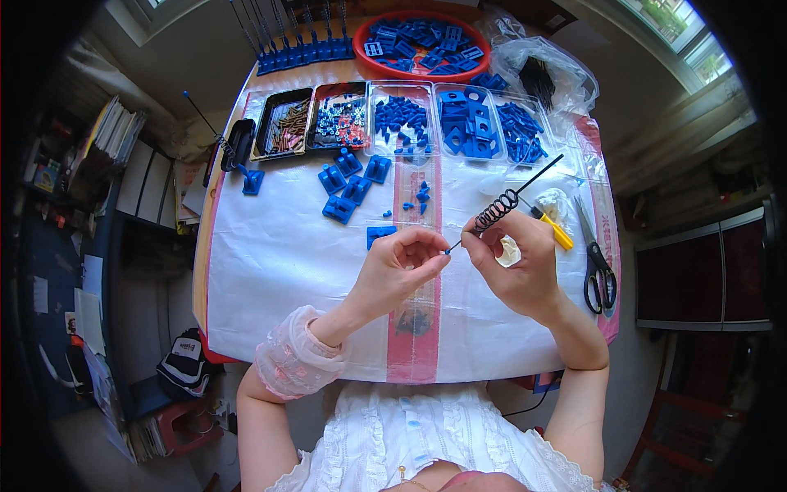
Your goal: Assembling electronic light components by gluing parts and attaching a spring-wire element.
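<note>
My right hand (518,264) pinches a thin black rod (533,176) that carries a black coil spring (497,209) and slants up to the right. My left hand (399,266) holds its fingertips at the rod's lower end, where a tiny blue part (447,252) shows. A blue plastic block (379,234) lies just above my left hand on the white sheet (279,254).
Several blue blocks (351,184) lie scattered mid-table. Trays of brown pieces (285,125), small rings (340,120) and blue parts (469,125) line the back, with a red bowl (422,43) behind. Scissors (597,261) and a yellow-handled tool (552,229) lie right. An assembled rod (225,146) stands left.
</note>
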Demonstrator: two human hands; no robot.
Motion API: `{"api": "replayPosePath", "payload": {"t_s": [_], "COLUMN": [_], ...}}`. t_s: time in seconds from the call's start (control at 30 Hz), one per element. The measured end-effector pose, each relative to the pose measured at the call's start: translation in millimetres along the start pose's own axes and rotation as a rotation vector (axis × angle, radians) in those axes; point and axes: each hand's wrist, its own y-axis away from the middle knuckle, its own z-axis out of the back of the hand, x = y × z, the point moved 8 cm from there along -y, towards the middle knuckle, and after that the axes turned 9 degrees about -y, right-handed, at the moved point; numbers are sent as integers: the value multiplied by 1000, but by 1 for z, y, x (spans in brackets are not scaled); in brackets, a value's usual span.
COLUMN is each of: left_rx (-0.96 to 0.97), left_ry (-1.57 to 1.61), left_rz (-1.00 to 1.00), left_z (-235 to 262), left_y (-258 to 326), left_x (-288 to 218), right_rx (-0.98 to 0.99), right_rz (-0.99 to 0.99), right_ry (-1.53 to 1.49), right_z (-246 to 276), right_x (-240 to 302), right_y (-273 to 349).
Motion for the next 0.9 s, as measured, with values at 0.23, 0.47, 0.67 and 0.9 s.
{"api": "replayPosePath", "payload": {"t_s": [0.23,0.47,0.67,0.9], "left_rx": [24,-9,-13,3], "left_ry": [3,9,20,15], "left_rz": [16,-25,-32,-32], "left_z": [0,0,-1,-2], "left_y": [1,0,0,0], "left_x": [-1,-2,-2,0], "right_rx": [5,11,26,48], "right_rz": [-10,-3,6,8], "right_ry": [-3,1,21,26], "right_z": [-1,-2,-2,-4], "right_x": [-1,0,1,1], "right_y": [0,0,0,0]}}
